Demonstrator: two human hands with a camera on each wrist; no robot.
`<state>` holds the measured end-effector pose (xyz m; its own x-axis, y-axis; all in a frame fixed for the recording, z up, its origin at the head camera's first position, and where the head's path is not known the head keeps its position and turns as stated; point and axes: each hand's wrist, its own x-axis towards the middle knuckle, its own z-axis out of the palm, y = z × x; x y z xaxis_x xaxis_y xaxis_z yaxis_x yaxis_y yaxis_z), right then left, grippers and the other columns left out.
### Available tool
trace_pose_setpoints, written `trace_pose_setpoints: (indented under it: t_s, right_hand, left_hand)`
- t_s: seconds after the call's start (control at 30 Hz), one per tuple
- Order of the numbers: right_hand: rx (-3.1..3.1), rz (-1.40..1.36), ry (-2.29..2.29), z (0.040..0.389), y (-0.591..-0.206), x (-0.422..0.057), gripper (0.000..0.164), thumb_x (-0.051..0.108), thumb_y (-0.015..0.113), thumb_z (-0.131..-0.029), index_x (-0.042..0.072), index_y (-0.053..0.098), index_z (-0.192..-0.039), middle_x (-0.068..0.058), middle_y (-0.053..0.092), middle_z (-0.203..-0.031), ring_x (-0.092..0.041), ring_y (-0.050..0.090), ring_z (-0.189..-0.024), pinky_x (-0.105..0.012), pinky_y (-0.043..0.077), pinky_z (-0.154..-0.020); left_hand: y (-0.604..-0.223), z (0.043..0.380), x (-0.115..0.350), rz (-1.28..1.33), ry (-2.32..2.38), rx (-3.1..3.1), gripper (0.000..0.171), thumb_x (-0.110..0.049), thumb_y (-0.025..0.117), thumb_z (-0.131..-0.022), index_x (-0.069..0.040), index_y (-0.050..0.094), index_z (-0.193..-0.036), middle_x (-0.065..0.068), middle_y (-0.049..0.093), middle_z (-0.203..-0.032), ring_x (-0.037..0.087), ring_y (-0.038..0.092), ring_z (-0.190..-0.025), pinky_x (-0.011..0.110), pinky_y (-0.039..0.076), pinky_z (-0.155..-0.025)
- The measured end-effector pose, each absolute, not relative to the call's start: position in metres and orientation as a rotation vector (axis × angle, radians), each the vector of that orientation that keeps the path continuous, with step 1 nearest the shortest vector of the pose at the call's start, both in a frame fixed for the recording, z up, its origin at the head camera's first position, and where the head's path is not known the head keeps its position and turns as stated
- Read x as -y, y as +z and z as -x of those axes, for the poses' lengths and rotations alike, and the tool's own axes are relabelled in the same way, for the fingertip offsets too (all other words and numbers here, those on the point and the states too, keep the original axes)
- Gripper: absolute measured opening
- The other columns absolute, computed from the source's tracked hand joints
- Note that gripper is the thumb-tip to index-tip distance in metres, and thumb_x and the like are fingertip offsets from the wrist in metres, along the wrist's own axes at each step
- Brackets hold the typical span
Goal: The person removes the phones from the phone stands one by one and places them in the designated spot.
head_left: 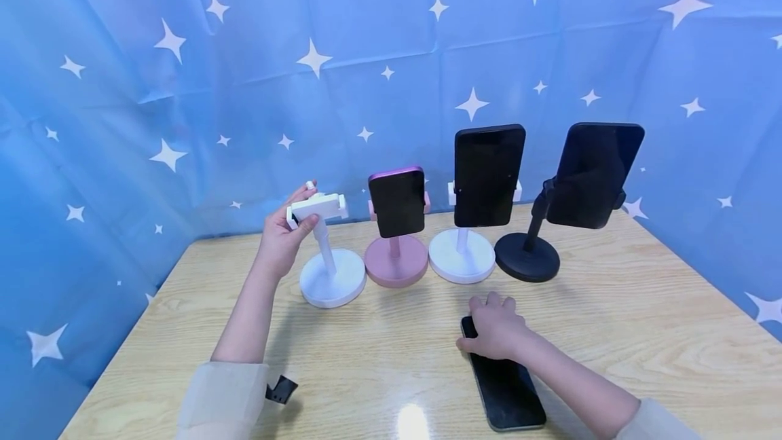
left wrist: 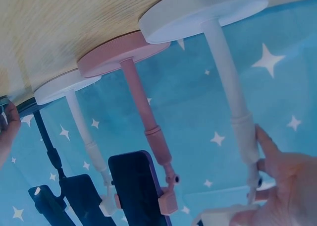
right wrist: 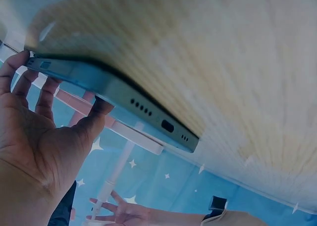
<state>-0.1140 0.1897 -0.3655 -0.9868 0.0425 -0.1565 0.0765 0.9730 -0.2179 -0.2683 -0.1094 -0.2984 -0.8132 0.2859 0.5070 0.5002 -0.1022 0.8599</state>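
At the left, my left hand [head_left: 280, 244] holds the clamp [head_left: 320, 207] of a white phone stand [head_left: 332, 285], thumb in front and fingers behind. No phone sits in that clamp. In the left wrist view, fingers of the left hand [left wrist: 290, 179] lie beside the upper part of the white stem [left wrist: 225, 77]. My right hand [head_left: 496, 331] grips the far end of a black-screened smartphone [head_left: 510, 396] that lies face up on the table. The right wrist view shows thumb and fingers at the edges of this smartphone [right wrist: 116, 89].
To the right of the white stand are a pink stand [head_left: 396, 267], another white stand [head_left: 461, 263] and a black stand [head_left: 527, 265], each bearing a phone. They stand on a wooden table [head_left: 366, 372] before a blue starred curtain [head_left: 379, 19].
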Motion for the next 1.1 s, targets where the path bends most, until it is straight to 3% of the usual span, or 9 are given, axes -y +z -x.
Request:
trace_pose_setpoints:
  t_s: [0.2, 0.3, 0.5, 0.63, 0.8, 0.93, 1.0, 1.1]
  right_hand:
    - [-2.951, -0.084, -0.327, 0.115, -0.367, -0.191, 0.066, 0.041, 0.075, -0.071, -0.002, 0.052, -0.115, -0.029, 0.045, -0.108, -0.045, 0.042, -0.095, -0.053, 0.046, -0.064]
    - [-2.944, -0.081, -0.326, 0.115, -0.368, -0.192, 0.067, 0.041, 0.075, -0.071, -0.003, 0.052, -0.116, -0.029, 0.045, -0.109, -0.046, 0.042, -0.095, -0.053, 0.046, -0.064]
    - [-2.935, -0.071, -0.31, 0.116, -0.366, -0.191, 0.068, 0.042, 0.074, -0.071, -0.002, 0.052, -0.117, -0.029, 0.045, -0.11, -0.046, 0.042, -0.097, -0.053, 0.046, -0.066]
    - [-2.934, -0.061, -0.316, 0.116, -0.364, -0.191, 0.066, 0.043, 0.074, -0.071, -0.001, 0.053, -0.114, -0.028, 0.046, -0.109, -0.046, 0.042, -0.096, -0.052, 0.045, -0.066]
    - [-2.942, -0.018, -0.349, 0.118, -0.363, -0.193, 0.062, 0.043, 0.075, -0.07, 0.001, 0.054, -0.11, -0.025, 0.047, -0.105, -0.044, 0.043, -0.093, -0.05, 0.045, -0.064]
    - [-2.936, 0.028, -0.354, 0.119, -0.361, -0.196, 0.06, 0.044, 0.075, -0.07, 0.003, 0.055, -0.109, -0.022, 0.049, -0.103, -0.041, 0.044, -0.091, -0.048, 0.046, -0.065]
    - [-2.928, 0.043, -0.35, 0.12, -0.36, -0.197, 0.06, 0.044, 0.075, -0.07, 0.004, 0.055, -0.109, -0.021, 0.049, -0.103, -0.041, 0.045, -0.091, -0.048, 0.046, -0.065]
    - [-2.917, 0.043, -0.345, 0.121, -0.36, -0.198, 0.059, 0.045, 0.075, -0.07, 0.005, 0.056, -0.109, -0.02, 0.049, -0.102, -0.04, 0.045, -0.091, -0.048, 0.045, -0.065]
  left_hand:
    - [-0.299, 0.267, 0.108, 0.85, -2.065, 2.008, 0.042, -0.002, 0.058, -0.088, -0.009, 0.053, -0.128, 0.006, 0.036, -0.144, 0.02, 0.034, -0.132, 0.03, 0.035, -0.103]
    - [-0.3, 0.265, 0.106, 0.806, -2.149, 1.978, 0.04, -0.001, 0.057, -0.088, -0.016, 0.056, -0.125, 0.004, 0.034, -0.146, 0.02, 0.033, -0.132, 0.035, 0.031, -0.106]
    - [-0.302, 0.259, 0.098, 0.662, -2.367, 1.736, 0.04, 0.005, 0.059, -0.084, -0.031, 0.066, -0.1, 0.009, 0.038, -0.143, 0.022, 0.032, -0.133, 0.034, 0.028, -0.108]
    - [-0.302, 0.255, 0.093, 0.576, -2.393, 1.621, 0.039, 0.009, 0.06, -0.082, -0.026, 0.07, -0.095, 0.007, 0.049, -0.134, 0.022, 0.039, -0.128, 0.032, 0.033, -0.105]
    - [-0.301, 0.252, 0.093, 0.515, -2.357, 1.649, 0.039, 0.009, 0.059, -0.083, -0.015, 0.065, -0.113, 0.004, 0.052, -0.132, 0.02, 0.046, -0.123, 0.031, 0.036, -0.102]
    - [-0.3, 0.25, 0.093, 0.491, -2.335, 1.69, 0.035, 0.007, 0.06, -0.083, -0.02, 0.068, -0.104, 0.005, 0.05, -0.134, 0.018, 0.046, -0.122, 0.03, 0.038, -0.1]
    - [-0.3, 0.247, 0.092, 0.454, -2.328, 1.698, 0.034, 0.008, 0.061, -0.082, -0.023, 0.069, -0.095, 0.001, 0.054, -0.128, 0.016, 0.05, -0.118, 0.028, 0.04, -0.098]
    - [-0.302, 0.244, 0.091, 0.338, -2.312, 1.75, 0.029, 0.006, 0.063, -0.081, -0.02, 0.068, -0.09, -0.005, 0.064, -0.103, 0.012, 0.059, -0.1, 0.028, 0.046, -0.09]
